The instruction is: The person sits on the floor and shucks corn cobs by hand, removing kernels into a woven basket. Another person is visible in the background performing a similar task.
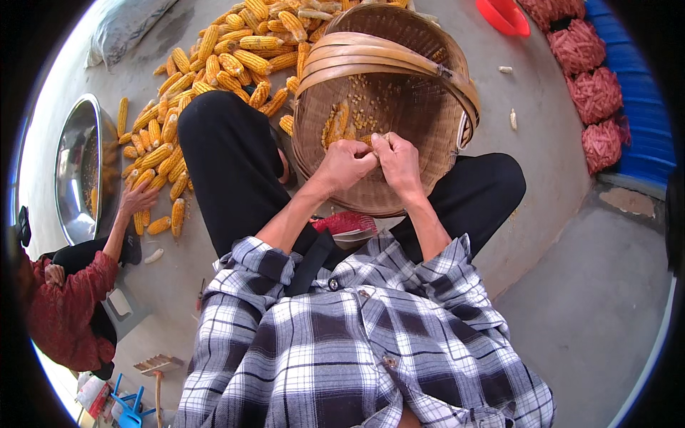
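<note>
A woven bamboo basket with an arched handle stands between my knees. Over its near part my left hand and my right hand meet, both closed on one small corn cob, mostly hidden by the fingers. Loose corn kernels and some partly shelled cobs lie inside the basket, beyond my left hand. Past the basket and my left knee spreads a heap of dried corn cobs.
At the left a co-worker's hand touches the heap's edge, beside a large steel basin. A red plastic basin and bare cobs lie right of the basket. Filled pink mesh sacks line the right wall.
</note>
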Demonstrator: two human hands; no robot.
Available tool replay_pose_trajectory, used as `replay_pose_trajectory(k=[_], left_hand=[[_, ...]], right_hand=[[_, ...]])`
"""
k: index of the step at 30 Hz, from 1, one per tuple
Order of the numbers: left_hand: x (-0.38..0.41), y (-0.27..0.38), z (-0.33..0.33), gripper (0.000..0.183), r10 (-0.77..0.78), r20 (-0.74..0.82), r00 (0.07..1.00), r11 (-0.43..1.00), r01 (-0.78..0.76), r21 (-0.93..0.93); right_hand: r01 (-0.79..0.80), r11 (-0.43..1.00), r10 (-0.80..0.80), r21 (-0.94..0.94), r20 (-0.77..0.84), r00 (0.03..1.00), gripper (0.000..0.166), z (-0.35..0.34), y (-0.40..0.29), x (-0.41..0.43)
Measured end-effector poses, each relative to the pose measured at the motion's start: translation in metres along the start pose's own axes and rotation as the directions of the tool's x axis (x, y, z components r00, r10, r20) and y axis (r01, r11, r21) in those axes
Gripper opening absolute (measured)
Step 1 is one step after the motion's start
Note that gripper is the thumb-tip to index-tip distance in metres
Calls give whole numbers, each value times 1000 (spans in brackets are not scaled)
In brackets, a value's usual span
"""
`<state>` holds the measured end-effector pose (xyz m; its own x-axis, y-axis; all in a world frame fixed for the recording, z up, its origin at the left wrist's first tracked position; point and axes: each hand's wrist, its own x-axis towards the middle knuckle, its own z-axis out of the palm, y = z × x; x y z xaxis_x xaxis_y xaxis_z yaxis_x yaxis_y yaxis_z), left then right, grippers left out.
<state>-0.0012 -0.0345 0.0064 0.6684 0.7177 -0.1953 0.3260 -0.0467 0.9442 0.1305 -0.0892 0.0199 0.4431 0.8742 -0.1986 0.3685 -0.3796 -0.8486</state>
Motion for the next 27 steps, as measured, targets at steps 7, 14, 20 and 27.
replay_pose_trajectory(k=[7,14,20,27], left_hand=[[-2,-7,10,19,-64,-150,987,969,25,-247],[-1,-8,19,12,317,-165,934,937,-281,207],[5,-14,16,19,225,-229,947,965,-185,183],[3,-29,18,34,179,-131,975,946,-134,295]], right_hand=[[-48,998,52,51,-81,995,37,1,-2,2],[-51,998,54,31,-94,994,36,2,1,0],[55,998,-54,7,-55,997,36,-5,4,3],[-75,-59,-209,995,61,976,42,-108,-5,13]])
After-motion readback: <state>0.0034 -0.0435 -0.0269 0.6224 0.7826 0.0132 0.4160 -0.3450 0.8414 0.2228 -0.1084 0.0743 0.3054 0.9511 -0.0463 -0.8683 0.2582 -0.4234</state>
